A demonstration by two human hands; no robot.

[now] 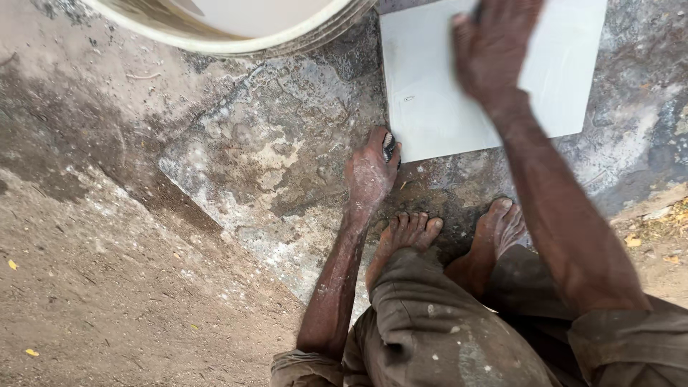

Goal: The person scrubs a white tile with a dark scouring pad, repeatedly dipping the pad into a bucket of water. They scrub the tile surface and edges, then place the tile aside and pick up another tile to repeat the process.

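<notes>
A pale grey square tile [430, 93] lies flat on rough wet concrete [287, 150]. My right hand [491, 54] rests palm down on the tile's upper middle, fingers spread, blurred with motion. My left hand [371, 170], dusted with white powder, is at the tile's near left corner, closed around a small dark object that is mostly hidden by the fingers. My bare feet [444, 233] stand just below the tile, and I am crouching.
A large cream-coloured round bucket [236, 39] sits at the top, its rim close to the tile's upper left corner. Brown dirt [107, 287] covers the ground at left and bottom. Dry leaves and debris [659, 222] lie at the right edge.
</notes>
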